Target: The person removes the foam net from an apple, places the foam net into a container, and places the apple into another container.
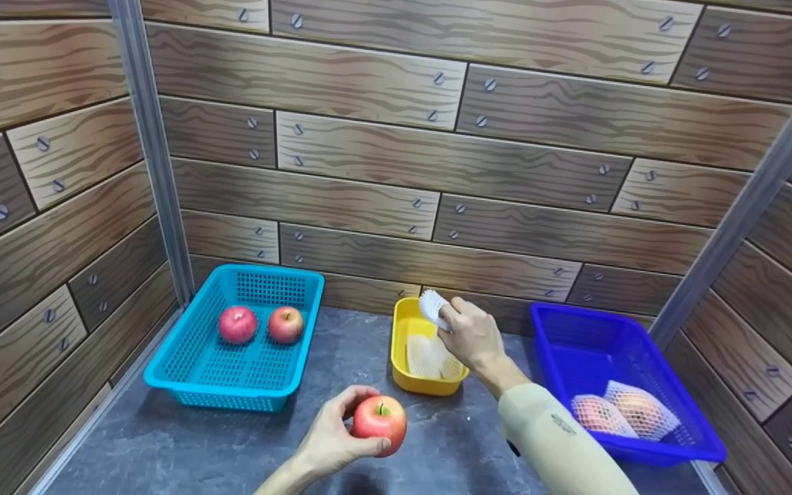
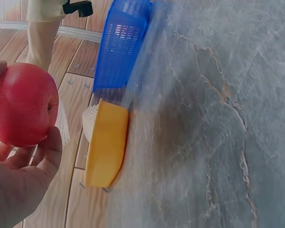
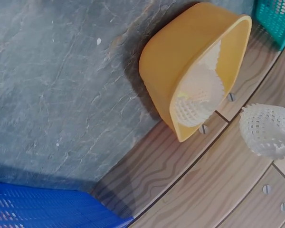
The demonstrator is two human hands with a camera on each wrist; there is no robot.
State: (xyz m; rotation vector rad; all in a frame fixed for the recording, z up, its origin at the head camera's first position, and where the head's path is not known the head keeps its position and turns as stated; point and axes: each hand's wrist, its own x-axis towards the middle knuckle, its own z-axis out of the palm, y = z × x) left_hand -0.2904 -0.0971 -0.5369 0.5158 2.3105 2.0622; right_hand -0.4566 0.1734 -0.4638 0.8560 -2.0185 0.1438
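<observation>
My left hand (image 1: 337,433) grips a red apple (image 1: 380,425) above the front of the table, its stem facing up. Above the yellow bin (image 1: 430,386), my right hand (image 1: 471,333) pinches a white foam fruit net (image 1: 433,309). The right wrist view shows that foam net (image 3: 268,130) with its mouth spread and nothing inside. More white foam nets (image 1: 425,356) lie in the bin. In the left wrist view the apple (image 2: 24,104) sits between thumb and fingers.
A teal basket (image 1: 231,397) at left holds two bare apples (image 1: 237,324). At right, a blue basket (image 1: 643,450) contains two net-wrapped apples (image 1: 642,411). Wood-patterned walls (image 1: 368,185) enclose the grey marbled table (image 1: 114,440) at the back and sides.
</observation>
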